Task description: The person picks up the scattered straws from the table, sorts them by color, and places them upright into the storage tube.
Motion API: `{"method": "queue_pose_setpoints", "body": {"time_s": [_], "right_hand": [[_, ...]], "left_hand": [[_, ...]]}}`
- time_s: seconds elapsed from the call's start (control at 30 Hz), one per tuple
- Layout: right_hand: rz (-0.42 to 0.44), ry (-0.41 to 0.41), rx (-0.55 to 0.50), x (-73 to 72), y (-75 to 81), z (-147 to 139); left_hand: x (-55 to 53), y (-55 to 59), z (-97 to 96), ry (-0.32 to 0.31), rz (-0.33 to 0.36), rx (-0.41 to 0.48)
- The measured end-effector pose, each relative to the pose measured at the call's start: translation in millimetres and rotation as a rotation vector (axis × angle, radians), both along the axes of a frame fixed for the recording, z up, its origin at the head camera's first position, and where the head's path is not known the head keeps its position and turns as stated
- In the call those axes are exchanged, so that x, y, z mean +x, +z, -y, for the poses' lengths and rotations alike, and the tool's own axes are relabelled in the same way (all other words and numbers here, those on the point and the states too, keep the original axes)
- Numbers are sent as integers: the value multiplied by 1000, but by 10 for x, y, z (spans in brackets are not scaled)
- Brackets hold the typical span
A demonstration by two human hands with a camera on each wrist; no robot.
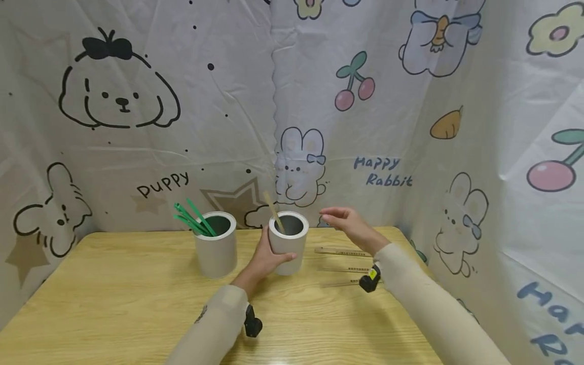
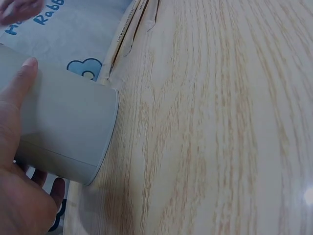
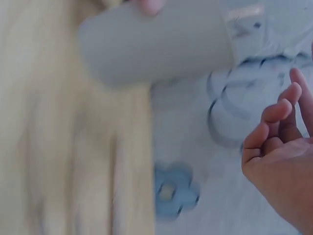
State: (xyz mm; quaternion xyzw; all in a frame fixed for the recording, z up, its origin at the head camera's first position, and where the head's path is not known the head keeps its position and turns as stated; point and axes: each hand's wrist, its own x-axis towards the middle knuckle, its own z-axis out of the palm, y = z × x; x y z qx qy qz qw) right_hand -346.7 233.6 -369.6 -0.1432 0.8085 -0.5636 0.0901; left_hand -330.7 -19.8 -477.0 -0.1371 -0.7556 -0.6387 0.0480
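My left hand (image 1: 266,259) grips a cream cylindrical cup (image 1: 292,253) around its side, with the thumb across the front. In the left wrist view the fingers curl round the cup's wall (image 2: 73,117). One light wooden stick (image 1: 274,213) leans up out of this cup. To the right of the cup, at about rim height, my right hand (image 1: 351,223) is raised with loosely bent fingers. Between the fingers of that hand (image 3: 283,142) nothing shows in the right wrist view. Three thin chopstick-like packets with printing, including the rearmost packet (image 1: 342,251), lie below the right forearm.
A second cream cup (image 1: 216,256) stands to the left and holds several thin green sticks (image 1: 195,219). The wooden table (image 1: 114,284) ends at a patterned cloth (image 1: 219,126) hanging behind and at the right.
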Motion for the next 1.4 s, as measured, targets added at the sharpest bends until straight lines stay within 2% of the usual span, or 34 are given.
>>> {"method": "queue_pose_setpoints", "body": {"time_s": [0.17, 0.3, 0.4, 0.5, 0.63, 0.73, 0.9, 1.0, 1.1, 1.2, 1.27, 1.33, 1.4], "right_hand": [[16, 28, 151, 220, -328, -575], [-25, 33, 250, 374, -594, -918], [-61, 70, 305, 466, -789, -1074], [-75, 126, 304, 514, -941, -1156], [-92, 176, 262, 526, -1064, -1189], [-128, 181, 251, 525, -1126, -1191], [-192, 149, 300, 521, -1174, -1155], [-191, 132, 319, 513, -1147, -1117], [-153, 80, 307, 507, -1007, -1073], [-96, -11, 254, 485, -723, -990], [-54, -73, 181, 453, -496, -898], [-40, -102, 77, 411, -264, -766], [-23, -120, -77, 361, -54, -590]], "left_hand": [[4, -5, 11, -8, 26, 2], [2, 10, 4, -15, 32, 6], [2, 6, 11, -13, 33, 1], [7, 1, 21, -12, 37, -7], [12, -14, 32, -4, 40, -20], [11, -18, 34, -3, 44, -22], [13, -12, 39, -3, 51, -22], [15, -11, 40, 3, 56, -24], [17, -9, 37, -1, 61, -23], [15, -8, 30, -9, 60, -20], [4, -15, 26, -7, 57, -17], [2, -17, 22, -7, 48, -12], [-4, -20, 15, -12, 42, -9]]}}
